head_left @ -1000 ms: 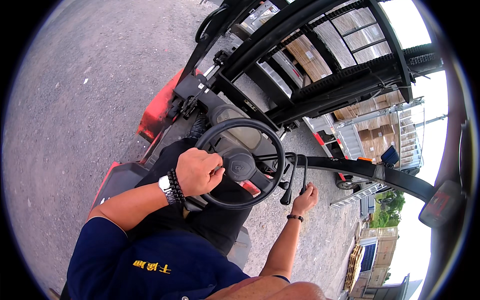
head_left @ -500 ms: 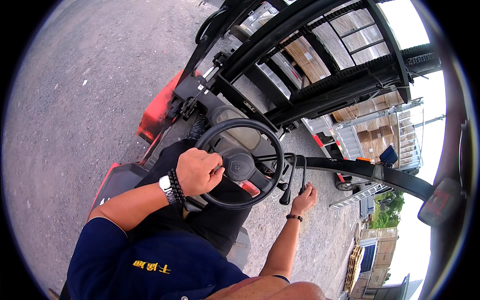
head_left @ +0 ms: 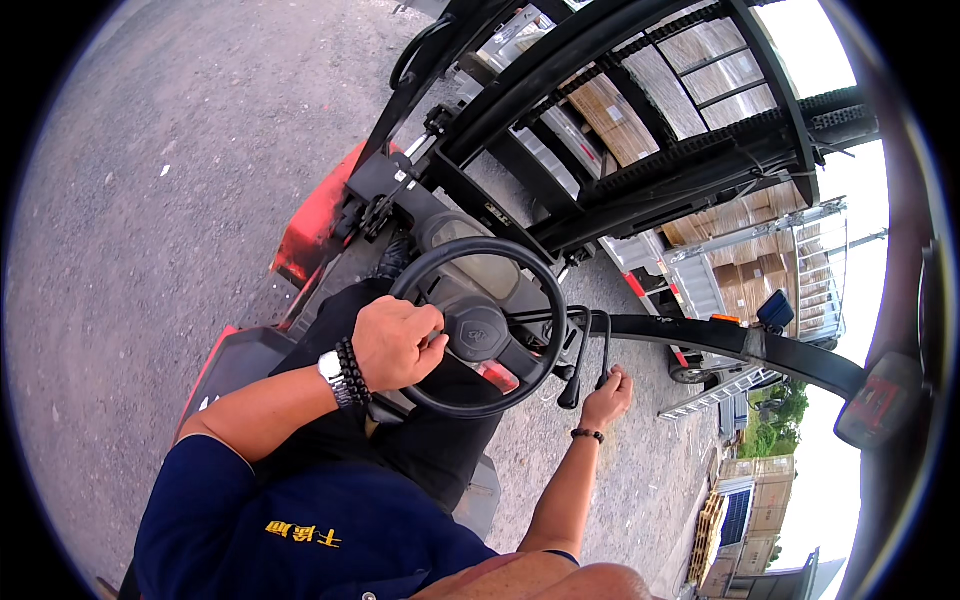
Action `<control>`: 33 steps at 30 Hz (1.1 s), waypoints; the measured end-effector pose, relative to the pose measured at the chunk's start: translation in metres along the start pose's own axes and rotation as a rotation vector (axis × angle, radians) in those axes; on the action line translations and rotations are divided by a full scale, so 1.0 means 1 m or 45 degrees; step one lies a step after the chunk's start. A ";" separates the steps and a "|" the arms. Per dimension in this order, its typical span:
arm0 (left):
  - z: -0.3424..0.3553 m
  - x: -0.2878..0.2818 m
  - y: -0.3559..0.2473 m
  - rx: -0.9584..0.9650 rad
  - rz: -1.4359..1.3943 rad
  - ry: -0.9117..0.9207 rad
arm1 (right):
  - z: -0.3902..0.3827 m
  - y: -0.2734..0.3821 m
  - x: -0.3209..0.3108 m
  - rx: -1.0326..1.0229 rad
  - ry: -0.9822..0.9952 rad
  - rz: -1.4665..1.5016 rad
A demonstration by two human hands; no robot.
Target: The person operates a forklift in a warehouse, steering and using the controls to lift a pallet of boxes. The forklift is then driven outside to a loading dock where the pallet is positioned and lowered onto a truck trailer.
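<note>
My left hand (head_left: 393,345) is closed at the left side of the black steering wheel (head_left: 561,325) of a forklift; whether a knob sits under the palm is hidden. To the right of the wheel, my right hand (head_left: 608,400) has its fingers closed round the end of a bent black control lever (head_left: 608,340). Just left of that hand stands another lever with a black knob (head_left: 569,393), which it does not hold. A watch and dark beads circle my left wrist, and a beaded bracelet is on the right one.
Ahead rises the black forklift mast (head_left: 560,90) with its chains. Beyond it stands a truck (head_left: 700,285) loaded with wrapped cartons (head_left: 745,285). A ladder (head_left: 715,393) leans near the truck. Wooden pallets (head_left: 708,535) are stacked at lower right. Grey gravel ground (head_left: 130,300) spreads at left.
The ground and the truck have shifted very slightly in view against the forklift. Both hands keep their places and grips.
</note>
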State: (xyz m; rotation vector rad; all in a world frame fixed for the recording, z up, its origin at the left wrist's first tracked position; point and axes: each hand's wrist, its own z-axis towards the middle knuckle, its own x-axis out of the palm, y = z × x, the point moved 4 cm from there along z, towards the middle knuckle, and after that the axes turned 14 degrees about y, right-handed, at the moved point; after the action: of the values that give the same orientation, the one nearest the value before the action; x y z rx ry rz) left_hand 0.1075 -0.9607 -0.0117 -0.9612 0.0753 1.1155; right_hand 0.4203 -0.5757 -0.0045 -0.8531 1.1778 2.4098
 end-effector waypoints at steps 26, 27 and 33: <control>0.006 0.003 0.001 0.006 0.031 0.005 | -0.035 0.033 -0.004 -0.158 0.034 -0.418; 0.006 0.005 0.000 0.009 0.025 0.010 | -0.049 0.049 -0.005 -0.308 -0.001 -0.583; 0.008 0.004 -0.001 0.006 0.034 0.010 | -0.061 0.085 0.040 -0.542 0.255 -0.490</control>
State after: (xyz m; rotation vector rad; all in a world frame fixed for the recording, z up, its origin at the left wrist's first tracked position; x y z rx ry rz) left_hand 0.1070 -0.9527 -0.0082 -0.9627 0.0977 1.1360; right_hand 0.3684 -0.6748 -0.0086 -1.3360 0.4891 2.3116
